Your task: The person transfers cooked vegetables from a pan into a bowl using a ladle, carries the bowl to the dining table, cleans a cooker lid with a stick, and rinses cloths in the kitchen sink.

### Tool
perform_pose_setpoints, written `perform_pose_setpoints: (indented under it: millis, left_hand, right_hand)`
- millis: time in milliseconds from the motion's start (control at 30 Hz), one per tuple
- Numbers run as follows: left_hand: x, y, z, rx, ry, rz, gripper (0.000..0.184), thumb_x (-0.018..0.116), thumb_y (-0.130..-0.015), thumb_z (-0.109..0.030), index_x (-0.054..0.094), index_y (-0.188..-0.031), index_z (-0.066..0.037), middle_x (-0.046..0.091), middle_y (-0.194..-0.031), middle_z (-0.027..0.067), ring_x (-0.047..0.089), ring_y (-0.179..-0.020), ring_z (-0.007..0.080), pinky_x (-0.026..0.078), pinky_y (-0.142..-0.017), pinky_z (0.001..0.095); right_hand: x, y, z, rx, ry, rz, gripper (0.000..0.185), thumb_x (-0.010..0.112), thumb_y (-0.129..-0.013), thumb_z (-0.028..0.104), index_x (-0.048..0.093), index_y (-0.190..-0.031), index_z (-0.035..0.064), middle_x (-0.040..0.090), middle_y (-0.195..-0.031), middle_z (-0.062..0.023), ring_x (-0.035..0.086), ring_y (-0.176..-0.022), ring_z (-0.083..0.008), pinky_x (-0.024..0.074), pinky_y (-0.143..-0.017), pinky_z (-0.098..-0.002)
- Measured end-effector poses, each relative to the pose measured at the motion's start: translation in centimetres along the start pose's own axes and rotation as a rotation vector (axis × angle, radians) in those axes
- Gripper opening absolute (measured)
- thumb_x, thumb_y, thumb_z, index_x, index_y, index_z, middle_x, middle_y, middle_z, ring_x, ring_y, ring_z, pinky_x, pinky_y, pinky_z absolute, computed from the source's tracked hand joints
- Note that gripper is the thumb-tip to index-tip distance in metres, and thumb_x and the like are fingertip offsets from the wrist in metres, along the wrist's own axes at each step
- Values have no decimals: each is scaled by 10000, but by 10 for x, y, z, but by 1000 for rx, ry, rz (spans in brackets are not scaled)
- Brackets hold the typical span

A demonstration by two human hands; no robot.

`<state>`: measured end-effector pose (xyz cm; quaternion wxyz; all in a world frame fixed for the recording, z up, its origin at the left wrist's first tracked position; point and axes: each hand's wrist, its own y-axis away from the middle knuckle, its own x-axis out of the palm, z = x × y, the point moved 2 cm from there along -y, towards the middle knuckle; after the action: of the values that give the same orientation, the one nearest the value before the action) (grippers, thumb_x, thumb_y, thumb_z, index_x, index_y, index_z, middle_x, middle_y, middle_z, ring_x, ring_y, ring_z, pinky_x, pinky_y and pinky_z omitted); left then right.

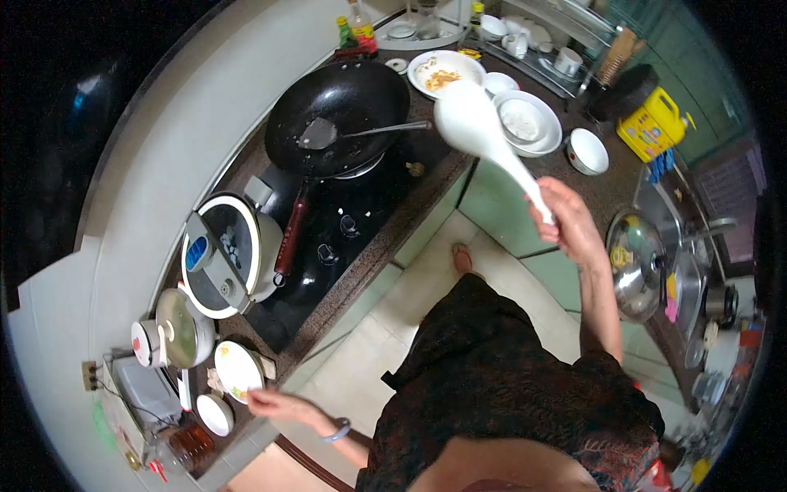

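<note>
Head view: right hand (566,215) grips the white ladle (489,143), which slants forward-left; blurred left hand (283,405), grip unclear, is beside the plate (238,371).

A spoon (471,121) is gripped by its handle in the right hand (567,221), its head seen over a dish (428,72) and bowls (551,127) grouped at the counter's (613,189) corner. The left hand (280,403), blurred, is held at the rim of a plate (238,369) near the counter's front edge; whether contact is made cannot be told. A spatula (318,134) is laid in the wok (295,98) at the stove's (393,195) far end.
</note>
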<state>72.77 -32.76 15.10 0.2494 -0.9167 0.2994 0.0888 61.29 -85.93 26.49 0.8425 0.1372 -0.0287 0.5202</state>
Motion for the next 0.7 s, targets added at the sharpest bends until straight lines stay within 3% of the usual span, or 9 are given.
perform_pose_setpoints:
  millis: [100, 133, 267, 333, 400, 467, 567, 600, 700]
  left_hand:
    - [67, 81, -130, -25, 320, 762, 280, 509, -988, -226, 569, -1186, -37, 584, -1108, 115, 582, -913, 166, 517, -724, 289]
    - [89, 101, -159, 11, 439, 1064, 323, 498, -991, -211, 533, -1250, -22, 574, -1204, 139, 584, -1059, 211, 499, -880, 325]
    - [175, 166, -248, -152, 801, 1260, 416, 448, -1011, -214, 434, -1355, 19, 496, -1362, 188, 505, -1234, 277, 371, -1052, 393]
    - [210, 171, -264, -386, 922, 1205, 389, 403, -1027, -283, 500, -1267, 8, 527, -1307, 220, 529, -1203, 304, 403, -1037, 403]
    - [242, 173, -275, -300, 961, 1051, 355, 402, -1026, -308, 543, -1151, -7, 553, -1261, 219, 545, -1178, 304, 437, -1007, 432]
    - [255, 168, -280, -408, 933, 878, 311, 418, -1020, -329, 530, -1014, -40, 599, -1156, 204, 602, -1081, 293, 470, -964, 484]
    - [251, 150, -259, -369, 828, 667, 295, 441, -1009, -352, 508, -976, -67, 598, -934, 121, 613, -892, 244, 499, -897, 468]
    - [245, 144, -253, -370, 771, 585, 298, 445, -1006, -365, 500, -961, -76, 577, -863, 88, 596, -834, 220, 505, -871, 458]
    - [221, 131, -234, -421, 616, 308, 294, 447, -1000, -391, 496, -969, -103, 505, -793, 23, 533, -774, 166, 482, -863, 439]
  right_hand:
    - [42, -42, -1, 219, 95, 206, 220, 465, -998, 259, 548, -1105, 86, 525, -741, 17, 415, -526, -35, 295, -416, -189]
    - [50, -60, -10, 187, 102, 446, 220, 479, -994, 254, 545, -1130, 94, 560, -786, 8, 458, -570, -53, 337, -458, -190]
    - [94, -126, -10, -175, 288, 954, 254, 414, -1003, 236, 541, -1114, 46, 568, -809, -47, 556, -735, -141, 454, -631, -296]
    - [95, -156, -2, -266, 310, 1014, 193, 446, -968, 199, 533, -986, 28, 582, -825, -95, 590, -749, -248, 468, -654, -360]
    - [81, -199, 12, -476, 482, 975, 187, 437, -966, 183, 541, -944, 28, 591, -819, -115, 611, -766, -294, 476, -664, -380]
    - [51, -272, 17, -819, 749, 789, 204, 520, -953, 221, 595, -956, 32, 628, -872, -98, 633, -795, -207, 484, -694, -331]
    - [-16, -424, 7, -404, 713, 294, 251, 543, -940, 289, 599, -962, 45, 641, -842, -97, 628, -775, -186, 494, -699, -348]
    - [-44, -483, -13, -460, 791, 86, 273, 563, -927, 306, 589, -993, 42, 642, -847, -102, 623, -725, -170, 501, -652, -334]
    - [-90, -583, -22, -268, 770, -127, 305, 500, -957, 346, 559, -1005, 51, 647, -943, -202, 647, -839, -343, 510, -731, -442]
